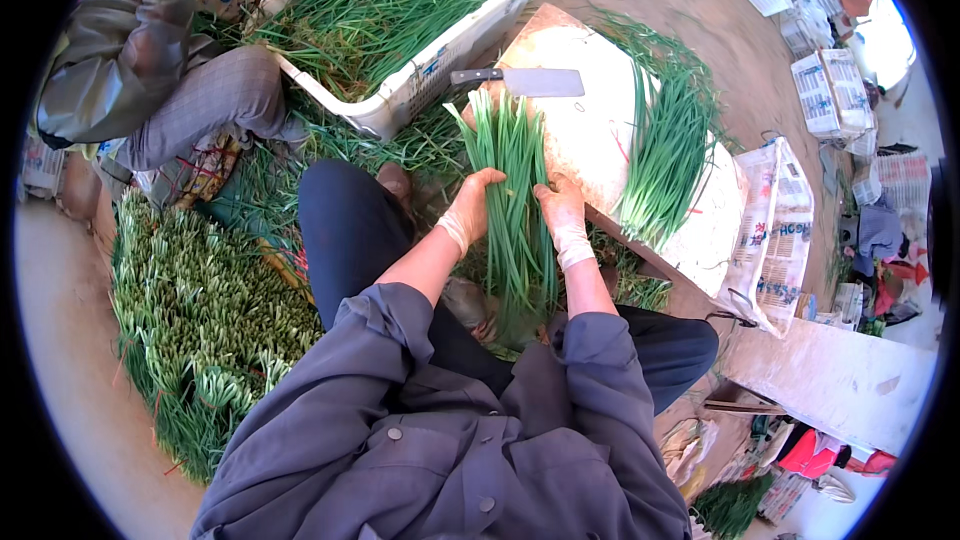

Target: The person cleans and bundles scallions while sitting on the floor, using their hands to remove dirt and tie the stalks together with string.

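Between my knees I hold a loose bunch of long green garlic chives [511,202], its pale cut ends pointing away from me and its leaf tips hanging toward my lap. My left hand [471,211], in a thin glove, grips the bunch's left side. On its right side, my right hand [562,208], gloved too, closes around the stalks. Just beyond the pale ends, a cleaver [541,82] with a black handle lies on a white board [585,127]. Another heap of chives [664,157] rests across the board's right part.
A white plastic crate [420,75] full of loose chives stands ahead on the left. Beside it sits a co-worker [127,67]. Tied bundles [217,300] stand packed at my left. Another white crate [772,240] is right of the board, and leaf scraps [420,142] litter the floor.
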A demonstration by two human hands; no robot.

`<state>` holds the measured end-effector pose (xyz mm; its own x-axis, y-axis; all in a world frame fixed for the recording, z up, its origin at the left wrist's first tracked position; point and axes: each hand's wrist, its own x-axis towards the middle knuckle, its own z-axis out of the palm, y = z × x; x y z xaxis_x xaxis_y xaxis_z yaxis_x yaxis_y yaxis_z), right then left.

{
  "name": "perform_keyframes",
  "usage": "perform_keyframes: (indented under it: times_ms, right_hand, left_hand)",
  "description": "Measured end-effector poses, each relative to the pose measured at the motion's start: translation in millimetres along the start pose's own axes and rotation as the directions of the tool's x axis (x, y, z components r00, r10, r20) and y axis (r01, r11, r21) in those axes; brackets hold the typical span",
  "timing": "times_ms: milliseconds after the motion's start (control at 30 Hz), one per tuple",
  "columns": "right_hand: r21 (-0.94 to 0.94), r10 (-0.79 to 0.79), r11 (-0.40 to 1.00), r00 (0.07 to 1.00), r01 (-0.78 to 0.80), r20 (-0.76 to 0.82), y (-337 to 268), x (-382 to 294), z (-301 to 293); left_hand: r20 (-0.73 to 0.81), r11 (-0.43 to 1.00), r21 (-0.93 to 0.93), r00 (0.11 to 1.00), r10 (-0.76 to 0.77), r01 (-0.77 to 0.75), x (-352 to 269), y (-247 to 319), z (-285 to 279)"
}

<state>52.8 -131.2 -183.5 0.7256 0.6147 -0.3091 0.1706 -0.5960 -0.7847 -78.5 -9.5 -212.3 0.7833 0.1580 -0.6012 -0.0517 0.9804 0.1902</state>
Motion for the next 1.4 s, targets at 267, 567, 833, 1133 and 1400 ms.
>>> perform_keyframes:
  times_ms: [267,567,833,1133,1400]
  right_hand:
    - [-0.477,-0.298,0.856,0.943,0.196,-0.146,-17,-12,-6]
    - [-0.623,-0.438,0.639,0.879,0.451,0.187,-43,-36,-5]
    - [-0.688,-0.336,0.640,0.930,0.340,0.147,-39,-11,1]
    - [-0.491,-0.168,0.841,0.972,0.227,0.161,-54,2,-33]
    - [-0.504,-0.463,0.734,0.878,0.455,0.119,-82,43,9]
  left_hand:
    - [0.064,0.999,-0.029,0.998,0.025,-0.023,13,-3,-12]
    - [0.030,0.999,0.004,0.998,0.049,-0.049,14,-7,-5]
    - [0.065,0.998,-0.053,0.997,0.028,-0.024,8,-5,-3]
    - [0.059,0.999,0.041,0.998,0.008,-0.011,4,-9,5]
    - [0.059,0.992,0.076,0.994,0.096,-0.100,4,-16,13]
